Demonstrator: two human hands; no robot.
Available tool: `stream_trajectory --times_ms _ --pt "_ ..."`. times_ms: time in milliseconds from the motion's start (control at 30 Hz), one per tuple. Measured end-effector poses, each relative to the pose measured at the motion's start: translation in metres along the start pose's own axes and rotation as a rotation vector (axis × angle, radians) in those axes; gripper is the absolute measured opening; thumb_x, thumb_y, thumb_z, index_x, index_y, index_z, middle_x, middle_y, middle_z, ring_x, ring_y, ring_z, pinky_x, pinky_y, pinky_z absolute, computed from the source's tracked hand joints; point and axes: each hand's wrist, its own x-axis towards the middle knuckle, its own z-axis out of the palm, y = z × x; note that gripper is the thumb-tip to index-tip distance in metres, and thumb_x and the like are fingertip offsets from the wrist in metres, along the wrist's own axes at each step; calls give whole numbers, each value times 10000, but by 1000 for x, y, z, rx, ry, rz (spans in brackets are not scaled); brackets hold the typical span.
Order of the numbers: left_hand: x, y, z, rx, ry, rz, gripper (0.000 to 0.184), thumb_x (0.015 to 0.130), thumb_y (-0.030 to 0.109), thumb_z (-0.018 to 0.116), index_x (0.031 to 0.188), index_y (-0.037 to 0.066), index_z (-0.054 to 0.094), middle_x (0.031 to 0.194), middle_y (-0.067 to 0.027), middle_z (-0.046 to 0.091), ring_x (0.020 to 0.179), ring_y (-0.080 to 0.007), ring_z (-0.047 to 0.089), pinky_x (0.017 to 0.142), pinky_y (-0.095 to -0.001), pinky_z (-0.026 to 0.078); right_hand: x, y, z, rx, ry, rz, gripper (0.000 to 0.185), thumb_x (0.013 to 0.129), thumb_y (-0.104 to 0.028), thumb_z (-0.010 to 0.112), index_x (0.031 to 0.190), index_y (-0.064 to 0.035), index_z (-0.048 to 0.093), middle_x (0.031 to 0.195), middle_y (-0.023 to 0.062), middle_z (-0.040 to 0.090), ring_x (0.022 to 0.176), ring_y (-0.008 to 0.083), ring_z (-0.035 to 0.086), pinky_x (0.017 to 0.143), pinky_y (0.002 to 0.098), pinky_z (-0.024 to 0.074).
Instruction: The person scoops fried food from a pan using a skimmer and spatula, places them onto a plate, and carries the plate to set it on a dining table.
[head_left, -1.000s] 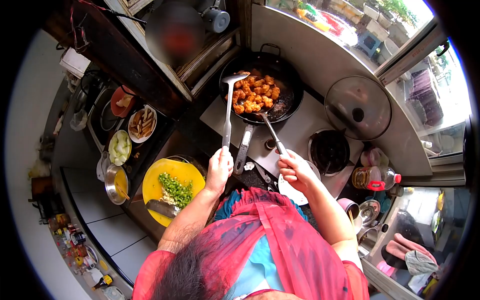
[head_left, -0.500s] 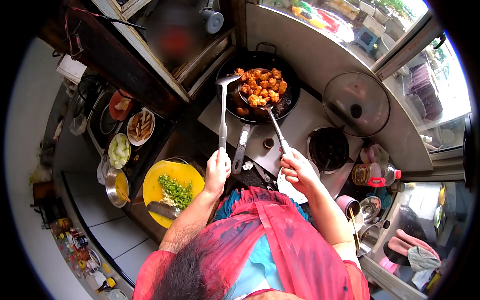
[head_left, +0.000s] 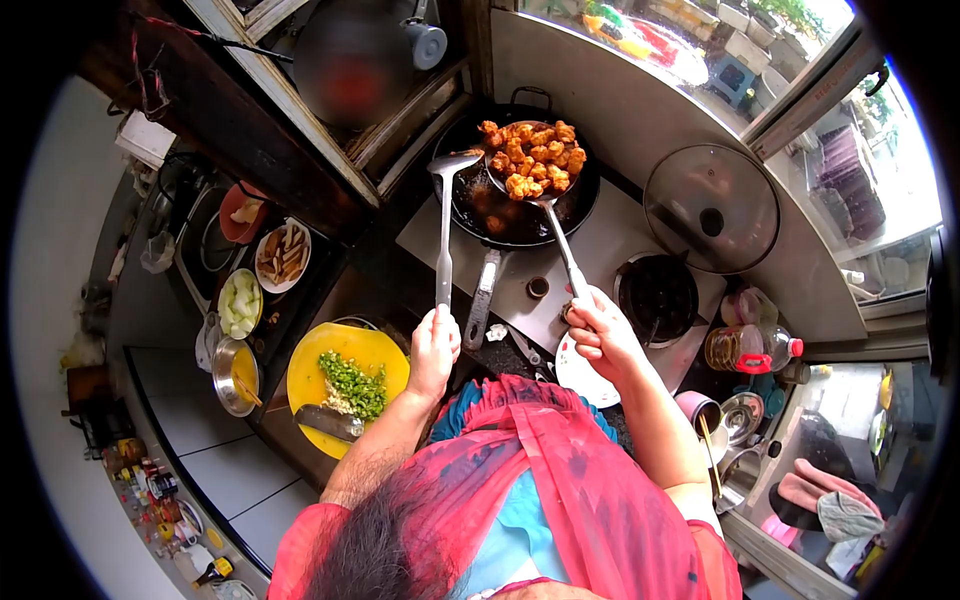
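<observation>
Gripping a long silver metal spatula with a broad, curved head, the fingers of the left hand curl closed around its handle. The fingers of the right hand wrap a slim metal-handled round skimmer, its bowl heaped with knobbly, orange-brown fried pieces, crusty and glistening. This heap sits over a wide, round black wok with a dark, oily interior; the spatula's head slants above the wok's left side, though whether it touches the rim I cannot tell. The wok's long handle points toward the person, between the two hands. Near the left forearm lies a smooth, round yellow chopping board bearing finely diced green vegetable and a broad, dull metal blade. Near the right hand is a glossy white plate; beyond, a round, see-through glass lid leans against the pale wall.
</observation>
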Motion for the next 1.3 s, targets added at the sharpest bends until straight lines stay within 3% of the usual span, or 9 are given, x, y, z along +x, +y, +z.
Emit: stream_trajectory --times_ms 133,433,533,1300 --pt "-4 -4 -5 8 -28 -28 325 1015 313 364 747 133 405 581 67 336 465 -25 301 413 -194 252 1 -2 3 -4 0 -17 185 946 -118 504 1124 -125 451 702 -30 355 492 18 300 381 152 235" --pt "-10 -8 -8 77 -26 -23 334 1010 319 374 751 115 428 581 65 358 473 -32 322 426 -200 277 2 -7 10 15 -23 -49 169 945 -113 508 1102 -126 447 703 -29 358 486 17 301 374 153 232" --pt "-10 -13 -6 158 -2 35 338 1010 329 370 731 139 389 555 69 330 422 -28 287 379 -192 233 -2 -8 12 15 -29 -47 171 946 -115 508 1102 -128 442 702 -29 353 486 17 301 372 153 232" --pt "4 -26 -21 231 -70 26 350 1003 323 401 704 140 398 547 74 337 432 -24 300 394 -192 230 -38 -17 35 -42 -29 -52 270 951 -118 494 1211 -134 425 707 -22 350 466 18 292 361 158 234"
